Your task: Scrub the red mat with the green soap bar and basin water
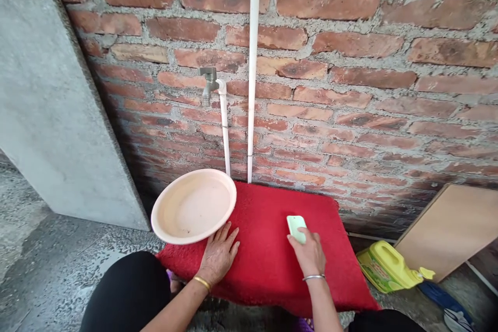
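Observation:
A red cloth (264,264) with a plush look is spread over a low bench or table before me. My left hand (221,253) lies flat on it with fingers spread, its fingertips close to the rim of a pale pink basin (157,223). The basin sits at the cloth's left end and holds a few dark specks. Toward the right, my right hand (310,251) grips a pale green oblong scrub brush (296,224) with a small hole near its far end. Its underside, against the cloth, is hidden.
A tap (209,83) on a white pipe (224,135) stands behind the basin, against a brick wall (327,5). On the left leans a grey slab (58,98). A yellow jug (389,267) and a tan board (451,228) are at right.

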`<state>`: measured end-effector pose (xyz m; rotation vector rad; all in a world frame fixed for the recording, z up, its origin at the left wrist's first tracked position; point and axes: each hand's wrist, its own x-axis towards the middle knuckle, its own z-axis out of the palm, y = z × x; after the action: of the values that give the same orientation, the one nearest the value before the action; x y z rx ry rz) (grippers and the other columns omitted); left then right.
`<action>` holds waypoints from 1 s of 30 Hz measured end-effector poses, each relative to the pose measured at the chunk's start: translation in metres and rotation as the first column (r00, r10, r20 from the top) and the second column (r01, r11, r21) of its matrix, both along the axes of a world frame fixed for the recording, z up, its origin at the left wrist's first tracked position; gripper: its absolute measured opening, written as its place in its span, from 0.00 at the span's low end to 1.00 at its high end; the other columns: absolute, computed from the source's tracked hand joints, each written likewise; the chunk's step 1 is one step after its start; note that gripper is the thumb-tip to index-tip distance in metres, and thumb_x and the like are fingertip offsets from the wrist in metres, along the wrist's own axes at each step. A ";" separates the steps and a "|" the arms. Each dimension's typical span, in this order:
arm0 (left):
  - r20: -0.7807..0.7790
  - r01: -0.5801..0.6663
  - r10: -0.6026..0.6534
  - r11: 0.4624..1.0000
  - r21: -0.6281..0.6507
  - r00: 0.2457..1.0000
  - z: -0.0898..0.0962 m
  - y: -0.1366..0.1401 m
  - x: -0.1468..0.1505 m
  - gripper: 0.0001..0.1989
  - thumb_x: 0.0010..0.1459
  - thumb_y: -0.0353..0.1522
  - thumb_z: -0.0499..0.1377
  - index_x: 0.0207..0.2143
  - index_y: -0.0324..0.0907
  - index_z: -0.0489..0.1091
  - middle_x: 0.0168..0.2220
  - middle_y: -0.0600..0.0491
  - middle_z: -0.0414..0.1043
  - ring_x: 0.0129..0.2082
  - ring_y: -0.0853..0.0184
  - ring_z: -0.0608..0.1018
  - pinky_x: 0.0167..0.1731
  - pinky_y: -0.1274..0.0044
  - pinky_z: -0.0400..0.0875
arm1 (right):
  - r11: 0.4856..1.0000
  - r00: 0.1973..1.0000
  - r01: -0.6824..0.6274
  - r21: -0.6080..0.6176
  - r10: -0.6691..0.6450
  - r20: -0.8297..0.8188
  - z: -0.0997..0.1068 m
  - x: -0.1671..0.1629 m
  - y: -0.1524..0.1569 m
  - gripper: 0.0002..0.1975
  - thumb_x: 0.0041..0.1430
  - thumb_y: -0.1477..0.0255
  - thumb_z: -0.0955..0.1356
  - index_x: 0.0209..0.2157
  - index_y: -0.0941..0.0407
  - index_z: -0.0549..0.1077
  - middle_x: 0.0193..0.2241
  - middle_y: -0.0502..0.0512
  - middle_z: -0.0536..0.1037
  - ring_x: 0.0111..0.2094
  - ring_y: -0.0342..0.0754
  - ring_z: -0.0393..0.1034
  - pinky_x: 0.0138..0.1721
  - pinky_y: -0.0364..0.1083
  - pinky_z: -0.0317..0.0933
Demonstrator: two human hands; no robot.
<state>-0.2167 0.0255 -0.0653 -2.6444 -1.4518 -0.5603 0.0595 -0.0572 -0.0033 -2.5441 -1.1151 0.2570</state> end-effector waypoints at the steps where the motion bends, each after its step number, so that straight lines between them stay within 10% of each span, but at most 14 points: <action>1: -0.008 -0.003 0.003 1.000 -0.001 1.000 0.000 0.000 0.000 0.19 0.63 0.35 0.54 0.56 0.46 0.72 0.59 0.44 0.69 0.59 0.55 0.70 0.58 0.60 0.63 | 0.999 0.999 0.051 -0.009 -0.051 0.008 0.002 0.009 -0.003 0.21 0.59 0.56 0.66 0.51 0.49 0.73 0.42 0.57 0.71 0.39 0.52 0.72 0.36 0.47 0.64; 4: -0.019 -0.006 0.006 1.000 0.000 1.000 -0.001 0.000 0.001 0.20 0.63 0.35 0.53 0.56 0.47 0.71 0.59 0.45 0.69 0.60 0.55 0.70 0.59 0.60 0.62 | 0.996 0.996 0.081 0.028 -0.082 0.045 0.001 0.008 -0.003 0.22 0.59 0.56 0.65 0.51 0.50 0.73 0.42 0.58 0.71 0.40 0.53 0.72 0.36 0.48 0.65; 11: -0.027 -0.001 0.001 1.000 0.000 1.000 -0.003 0.001 -0.001 0.20 0.63 0.35 0.54 0.55 0.46 0.72 0.59 0.44 0.69 0.60 0.53 0.70 0.60 0.59 0.61 | 0.935 0.949 -0.316 0.159 0.312 0.053 -0.019 -0.058 0.015 0.16 0.55 0.62 0.69 0.46 0.47 0.76 0.40 0.53 0.71 0.40 0.49 0.71 0.40 0.44 0.64; 19: -0.029 -0.029 0.029 0.999 -0.018 0.999 0.002 -0.005 0.007 0.19 0.63 0.34 0.54 0.55 0.46 0.72 0.59 0.43 0.69 0.59 0.54 0.70 0.57 0.59 0.63 | 0.994 0.994 0.045 0.104 -0.054 0.091 -0.022 0.014 -0.009 0.21 0.58 0.55 0.66 0.49 0.50 0.75 0.39 0.56 0.70 0.39 0.53 0.71 0.36 0.48 0.65; 26: 0.041 -0.044 0.046 0.998 -0.047 0.998 0.007 -0.007 0.011 0.18 0.64 0.36 0.54 0.54 0.46 0.73 0.59 0.43 0.69 0.59 0.54 0.70 0.58 0.59 0.61 | 0.906 0.924 -0.360 0.223 0.314 0.218 -0.034 -0.062 0.011 0.15 0.57 0.62 0.67 0.45 0.49 0.77 0.44 0.57 0.71 0.43 0.53 0.70 0.46 0.49 0.64; 30: 0.028 -0.040 0.042 0.997 -0.069 0.999 0.010 -0.008 0.011 0.19 0.64 0.36 0.54 0.55 0.46 0.72 0.59 0.43 0.69 0.59 0.54 0.70 0.58 0.59 0.62 | 0.925 0.937 -0.328 0.195 0.292 0.190 -0.035 -0.055 0.011 0.16 0.59 0.60 0.66 0.46 0.48 0.77 0.43 0.56 0.71 0.42 0.52 0.70 0.42 0.49 0.65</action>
<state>-0.2062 0.0179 -0.0555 -2.6617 -1.5564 -0.5580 0.0049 -0.0461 -0.0380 -2.2131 -1.5187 0.0042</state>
